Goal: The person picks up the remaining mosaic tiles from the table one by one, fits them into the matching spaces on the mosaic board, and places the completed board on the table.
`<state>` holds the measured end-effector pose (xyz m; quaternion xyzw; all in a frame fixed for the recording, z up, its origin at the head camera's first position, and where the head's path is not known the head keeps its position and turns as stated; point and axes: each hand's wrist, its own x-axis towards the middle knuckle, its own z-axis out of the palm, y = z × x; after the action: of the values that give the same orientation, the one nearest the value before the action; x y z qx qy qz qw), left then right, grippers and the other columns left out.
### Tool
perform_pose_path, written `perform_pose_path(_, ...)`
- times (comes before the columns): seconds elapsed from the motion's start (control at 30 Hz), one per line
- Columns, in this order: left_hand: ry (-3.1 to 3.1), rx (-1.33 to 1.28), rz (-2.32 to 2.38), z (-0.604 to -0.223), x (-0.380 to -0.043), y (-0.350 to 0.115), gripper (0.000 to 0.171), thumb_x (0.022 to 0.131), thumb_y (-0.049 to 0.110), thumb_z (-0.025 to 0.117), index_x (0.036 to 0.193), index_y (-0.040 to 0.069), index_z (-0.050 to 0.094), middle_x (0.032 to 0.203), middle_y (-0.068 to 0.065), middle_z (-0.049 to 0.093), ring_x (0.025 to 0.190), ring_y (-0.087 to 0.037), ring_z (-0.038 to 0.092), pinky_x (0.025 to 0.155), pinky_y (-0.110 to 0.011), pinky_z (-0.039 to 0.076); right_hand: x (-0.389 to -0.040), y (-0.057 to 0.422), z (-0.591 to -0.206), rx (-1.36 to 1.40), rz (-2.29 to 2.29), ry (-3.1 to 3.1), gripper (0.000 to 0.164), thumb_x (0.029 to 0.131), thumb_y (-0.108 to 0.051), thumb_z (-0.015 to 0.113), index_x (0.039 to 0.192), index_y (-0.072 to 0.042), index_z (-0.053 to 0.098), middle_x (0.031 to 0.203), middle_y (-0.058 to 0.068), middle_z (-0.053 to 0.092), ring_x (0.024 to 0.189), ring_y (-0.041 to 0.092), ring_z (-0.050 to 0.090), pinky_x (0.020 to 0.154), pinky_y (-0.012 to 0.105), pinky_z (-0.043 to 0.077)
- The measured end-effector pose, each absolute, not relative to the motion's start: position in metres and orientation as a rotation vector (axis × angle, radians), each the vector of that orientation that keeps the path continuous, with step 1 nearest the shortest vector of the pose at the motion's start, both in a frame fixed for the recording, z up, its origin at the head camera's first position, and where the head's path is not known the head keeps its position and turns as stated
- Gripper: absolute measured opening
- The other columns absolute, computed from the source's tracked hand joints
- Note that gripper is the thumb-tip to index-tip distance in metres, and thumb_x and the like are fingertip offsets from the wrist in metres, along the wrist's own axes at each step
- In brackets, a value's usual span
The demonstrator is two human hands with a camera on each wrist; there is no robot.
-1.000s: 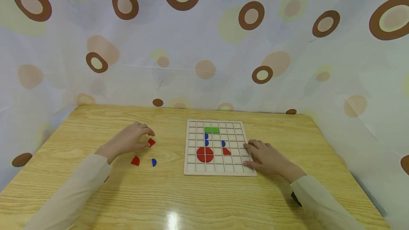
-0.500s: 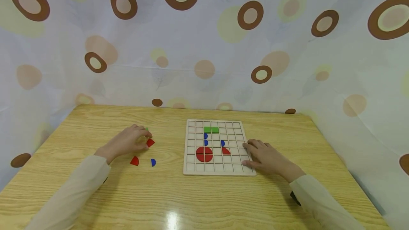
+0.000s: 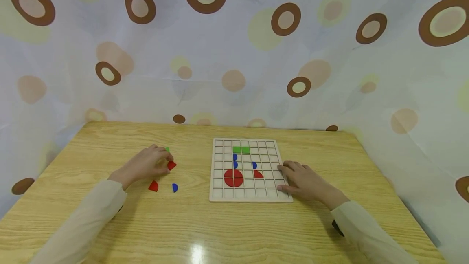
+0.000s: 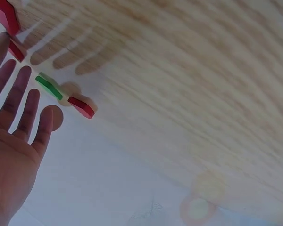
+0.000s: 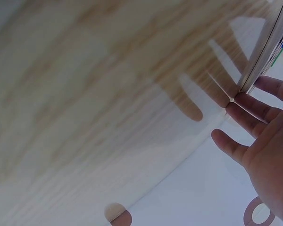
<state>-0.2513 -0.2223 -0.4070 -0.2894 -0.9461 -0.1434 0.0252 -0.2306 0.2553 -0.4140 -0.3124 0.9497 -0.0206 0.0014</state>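
My left hand point(image 3: 144, 165) pinches a red quarter-circle piece point(image 3: 172, 166) between thumb and index finger, low over the table at left. Its other fingers spread out in the left wrist view, near a green piece point(image 4: 49, 87) and another red piece point(image 4: 81, 107). Closer to me lie a red quarter-circle point(image 3: 153, 186) and a blue half-circle point(image 3: 175, 188). My right hand point(image 3: 304, 180) rests at the right edge of the white grid board point(image 3: 216, 194), fingers fairly straight and touching it. On the board sit green squares point(image 3: 241, 150), blue half-circles point(image 3: 254, 165), a red circle of quarters point(image 3: 233, 178) and a red quarter point(image 3: 258, 174).
The wooden table point(image 3: 205, 231) carries the board near its middle, with loose pieces to the left. A patterned curtain point(image 3: 234, 52) hangs along the back and both sides.
My left thumb and index finger have closed in on the red quarter-circle. Part of the green piece has come into view behind that hand. The right hand stays at the board's edge.
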Motion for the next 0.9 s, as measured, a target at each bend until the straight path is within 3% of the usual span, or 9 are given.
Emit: perform_pose_path(0.9, -2.921, -0.942, -0.412, -0.4040, -0.2511, -0.2168, 0.021, 0.077, 0.023, 0.072, 0.095, 0.014, 0.067, 0.096, 0.000, 0.061, 0.090, -0.020, 0.051, 0.082, -0.043, 0.042, -0.2283, 0.2552, -0.4155, -0.973, -0.039, 2.991, 0.069, 0.088, -0.057, 0.044, 0.135, -0.006, 0.043, 0.132, 0.015, 0.045, 0.122, 0.031, 0.042, 0.094, 0.052, 0.039)
